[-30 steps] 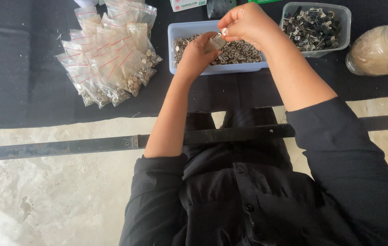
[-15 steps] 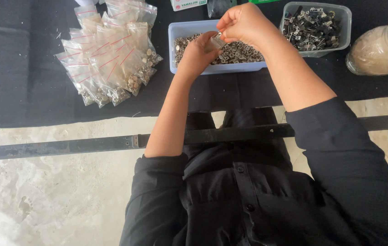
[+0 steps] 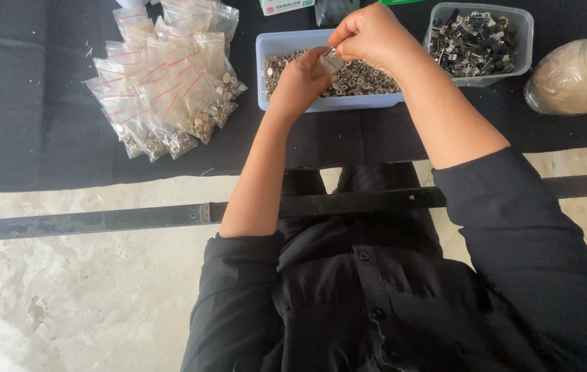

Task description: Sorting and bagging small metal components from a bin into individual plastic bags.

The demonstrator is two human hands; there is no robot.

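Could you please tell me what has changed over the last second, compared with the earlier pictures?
Very little. The left hand and right hand remain together over the pale blue tray of small metal parts, both pinching a small clear bag; the fingers shift only slightly. The pile of filled bags, the clear tub of dark parts and the jar have not moved.

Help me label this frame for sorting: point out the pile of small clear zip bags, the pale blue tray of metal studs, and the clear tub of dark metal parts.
pile of small clear zip bags (image 3: 169, 76), head view, middle of the heap.
pale blue plastic tray of metal studs (image 3: 269, 52), head view, left wall.
clear plastic tub of dark metal parts (image 3: 524, 41), head view, right wall.
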